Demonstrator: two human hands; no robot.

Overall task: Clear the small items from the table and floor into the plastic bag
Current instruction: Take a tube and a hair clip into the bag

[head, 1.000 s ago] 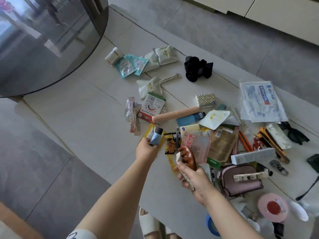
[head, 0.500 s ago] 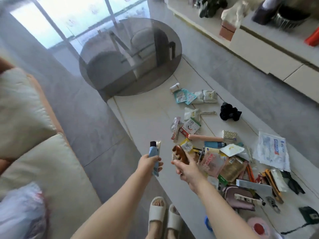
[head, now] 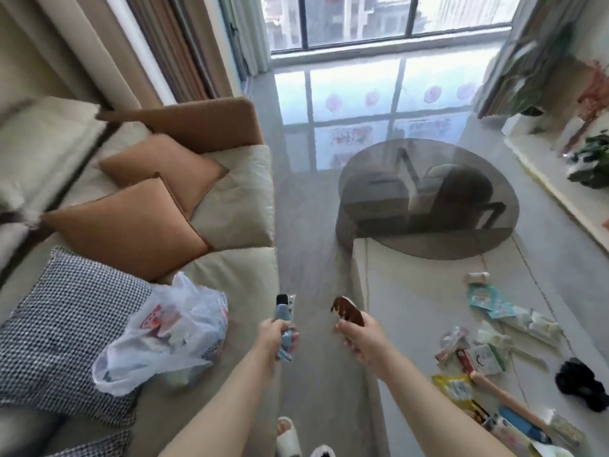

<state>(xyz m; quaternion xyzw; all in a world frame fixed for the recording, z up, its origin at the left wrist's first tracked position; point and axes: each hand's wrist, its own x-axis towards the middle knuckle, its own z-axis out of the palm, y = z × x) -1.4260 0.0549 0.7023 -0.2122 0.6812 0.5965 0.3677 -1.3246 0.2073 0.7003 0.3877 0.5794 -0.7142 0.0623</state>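
The fingers of the left hand (head: 278,338) are curled round a small blue tube (head: 284,319) with a black cap, and those of the right hand (head: 361,338) hold a brown comb-like thing (head: 348,312) — both hands are full and raised over the floor gap between sofa and bench.

The sofa (head: 244,285) carries the plastic bag (head: 164,334) near its front edge, slumped beside a checked cushion (head: 62,328), already part filled. The bench (head: 405,291) has its remaining packets (head: 487,300) strewn along its right side, toward the near right corner.

The bag's mouth looks collapsed rather than standing open — with no free hand to spread it, a dropped tube could slide off the plastic onto the seat or roll to the floor. The comb's teeth might also snag the thin film.

Both forearms reach forward, roughly level, the left nearer the bag, the right well apart from it.
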